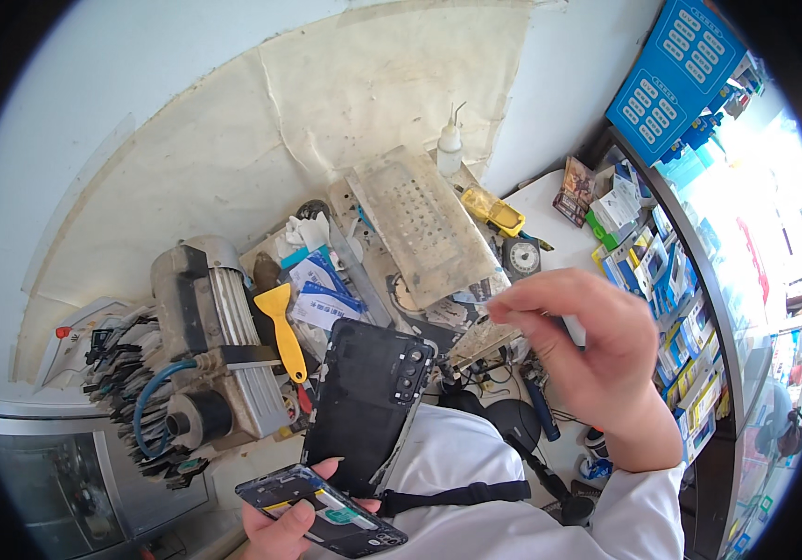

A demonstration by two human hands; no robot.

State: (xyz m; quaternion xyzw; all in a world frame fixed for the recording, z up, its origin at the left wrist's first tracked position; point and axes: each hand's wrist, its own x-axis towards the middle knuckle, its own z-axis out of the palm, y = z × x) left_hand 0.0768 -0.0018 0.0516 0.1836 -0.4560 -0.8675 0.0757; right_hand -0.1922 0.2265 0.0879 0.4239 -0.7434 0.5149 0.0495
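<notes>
In my left hand (275, 530), near the bottom edge, is an opened phone (322, 509) with its inside facing up; a yellow strip and a green mark show on it. Right behind it stands a black phone back cover (354, 411), inner side toward me, with camera rings at its upper right. Fingertips show at the cover's lower end, but whether they grip it I cannot tell. My right hand (597, 345) is raised at the right, thumb and forefinger pinched together. Whatever sits between those fingertips, if anything, is too small to make out.
A motor-like machine (224, 345) stands at the left beside a heap of thin dark parts (130, 373). A yellow scraper (280, 327), a perforated metal box (424, 224), a yellow meter (492, 211) and a needle-tipped bottle (450, 149) lie beyond. Boxed packets (686, 345) line the right.
</notes>
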